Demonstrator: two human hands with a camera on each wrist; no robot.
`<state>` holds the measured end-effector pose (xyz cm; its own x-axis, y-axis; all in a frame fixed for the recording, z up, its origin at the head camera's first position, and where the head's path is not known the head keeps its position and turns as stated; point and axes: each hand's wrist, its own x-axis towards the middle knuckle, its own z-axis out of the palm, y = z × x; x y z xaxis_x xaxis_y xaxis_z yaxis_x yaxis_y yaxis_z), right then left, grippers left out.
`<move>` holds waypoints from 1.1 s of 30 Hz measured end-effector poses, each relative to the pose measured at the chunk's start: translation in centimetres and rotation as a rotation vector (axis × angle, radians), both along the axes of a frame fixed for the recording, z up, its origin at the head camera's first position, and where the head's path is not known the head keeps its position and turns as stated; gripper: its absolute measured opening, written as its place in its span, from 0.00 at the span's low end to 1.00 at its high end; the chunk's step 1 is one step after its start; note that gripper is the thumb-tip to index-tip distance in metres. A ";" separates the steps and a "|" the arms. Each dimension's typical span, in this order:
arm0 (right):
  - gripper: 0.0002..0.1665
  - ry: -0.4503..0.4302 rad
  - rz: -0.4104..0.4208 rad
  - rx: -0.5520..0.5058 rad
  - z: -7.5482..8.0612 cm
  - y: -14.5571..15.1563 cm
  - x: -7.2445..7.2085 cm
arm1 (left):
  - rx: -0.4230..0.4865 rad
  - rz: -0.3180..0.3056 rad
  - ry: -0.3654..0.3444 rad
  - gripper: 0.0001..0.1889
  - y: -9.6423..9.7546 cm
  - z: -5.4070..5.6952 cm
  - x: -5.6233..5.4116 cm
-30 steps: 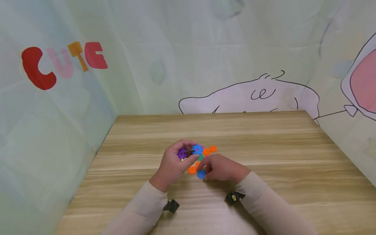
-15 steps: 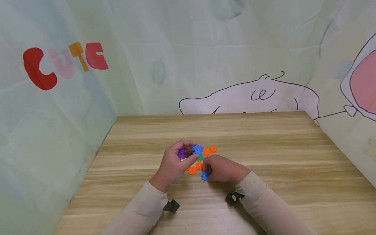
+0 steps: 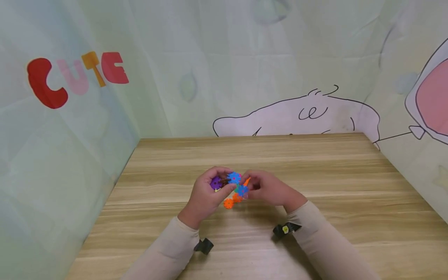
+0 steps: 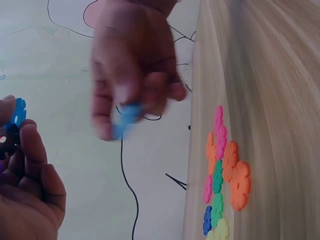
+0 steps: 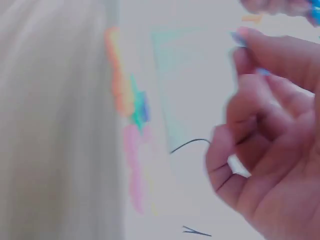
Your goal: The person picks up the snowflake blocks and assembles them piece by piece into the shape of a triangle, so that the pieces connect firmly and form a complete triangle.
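My left hand [image 3: 204,198] holds up a joined piece of plastic snowflake discs: a purple disc [image 3: 215,183], a dark brown part [image 3: 225,181] and a blue disc [image 3: 233,178]. Close on its right, my right hand [image 3: 271,189] pinches a separate blue snowflake disc [image 3: 242,190] between thumb and fingertips. That disc is blurred in the left wrist view, hanging in the air apart from the joined piece. In the right wrist view the right hand's fingers cover most of it. The palm of my left hand hides part of the joined piece.
Beneath the hands, loose snowflake discs lie on the wooden table [image 3: 175,163]: orange [image 4: 241,185], pink [image 4: 220,135], green [image 4: 217,176], dark blue [image 4: 207,221] and pale yellow [image 4: 221,229]. A printed cloth wall [image 3: 175,97] rises behind the table and at its sides.
My right hand has lifted the blue disc from near the table, moving it up and away from me towards the joined piece. The left hand stays almost still.
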<state>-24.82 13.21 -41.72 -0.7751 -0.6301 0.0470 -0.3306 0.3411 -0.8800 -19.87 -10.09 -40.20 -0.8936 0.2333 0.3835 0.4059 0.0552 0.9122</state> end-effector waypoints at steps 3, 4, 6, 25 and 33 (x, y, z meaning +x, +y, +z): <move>0.16 0.026 -0.056 -0.209 1.3 0.4 0.2 | 0.003 -0.006 0.004 0.16 -0.1 -0.1 -0.1; 0.16 0.041 -0.066 -0.256 1.6 0.6 0.3 | 0.004 -0.007 0.002 0.16 -0.1 -0.1 -0.1; 0.17 0.066 -0.076 -0.320 2.2 0.8 0.5 | 0.005 -0.009 -0.004 0.16 -0.1 0.0 -0.1; 0.10 0.203 -0.056 -0.395 2.5 0.0 1.8 | 0.004 -0.076 -0.088 0.15 -0.1 -0.1 -0.2; 0.09 0.275 -0.044 -0.445 2.2 -0.4 2.0 | 0.029 -0.123 -0.079 0.14 0.1 -0.1 0.0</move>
